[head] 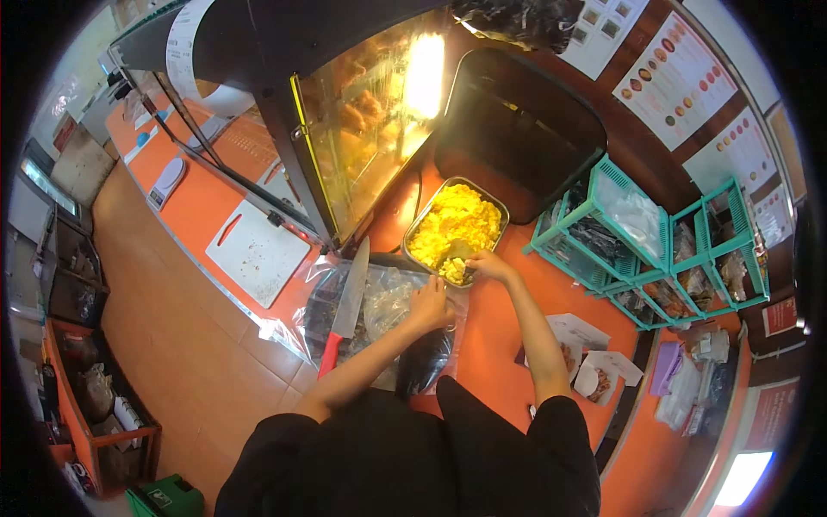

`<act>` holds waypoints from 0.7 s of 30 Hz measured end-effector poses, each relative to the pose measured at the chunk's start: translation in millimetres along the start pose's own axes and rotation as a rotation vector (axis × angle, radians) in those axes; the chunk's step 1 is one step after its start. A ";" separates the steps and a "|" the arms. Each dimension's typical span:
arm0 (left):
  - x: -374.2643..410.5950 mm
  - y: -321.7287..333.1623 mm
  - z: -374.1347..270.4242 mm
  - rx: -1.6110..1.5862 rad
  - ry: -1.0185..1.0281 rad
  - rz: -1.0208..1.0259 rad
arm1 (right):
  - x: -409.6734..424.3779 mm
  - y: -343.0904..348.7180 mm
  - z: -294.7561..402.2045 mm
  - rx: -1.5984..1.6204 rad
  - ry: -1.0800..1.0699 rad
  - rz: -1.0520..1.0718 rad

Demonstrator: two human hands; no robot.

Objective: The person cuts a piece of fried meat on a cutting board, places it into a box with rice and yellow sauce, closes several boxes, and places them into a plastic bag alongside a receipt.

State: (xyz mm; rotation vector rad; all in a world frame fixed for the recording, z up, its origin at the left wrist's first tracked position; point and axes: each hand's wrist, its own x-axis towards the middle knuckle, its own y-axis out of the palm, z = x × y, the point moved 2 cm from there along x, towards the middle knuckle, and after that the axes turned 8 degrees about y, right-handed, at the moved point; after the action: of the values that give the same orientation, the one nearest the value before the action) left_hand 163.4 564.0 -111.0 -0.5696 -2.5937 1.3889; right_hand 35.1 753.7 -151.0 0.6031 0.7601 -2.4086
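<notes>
A metal tray [502, 227] full of yellow food [455, 220], which looks like mashed potato or rice, stands on the orange counter. My right hand [491, 265] is closed at the tray's near right edge, on the handle end of a spoon or scoop [457, 249] whose bowl is in the food. At the tray's near edge is my left hand [431, 304], fingers bent, above clear plastic bags [387, 310]; whether it holds a piece of plastic cannot be told. Left of it lies a large knife [352, 297] with a red handle, across the plastic.
A lit glass display cabinet [362, 129] stands behind the tray, to the left. Farther left are a white cutting board [258, 252] and a kitchen scale [167, 184]. Teal plastic baskets [665, 258] with packaging stand at the right, near open paper boxes [597, 381] holding food.
</notes>
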 end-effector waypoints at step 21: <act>3.4 12.6 -28.9 -0.061 0.345 0.043 | -278.2 43.5 -42.0 1.130 0.170 -0.496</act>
State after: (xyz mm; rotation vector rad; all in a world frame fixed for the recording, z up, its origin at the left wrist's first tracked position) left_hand 172.2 593.9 -105.3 -0.7998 -2.3641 1.1100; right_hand 282.0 848.3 -45.4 1.1308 -0.5847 -3.1542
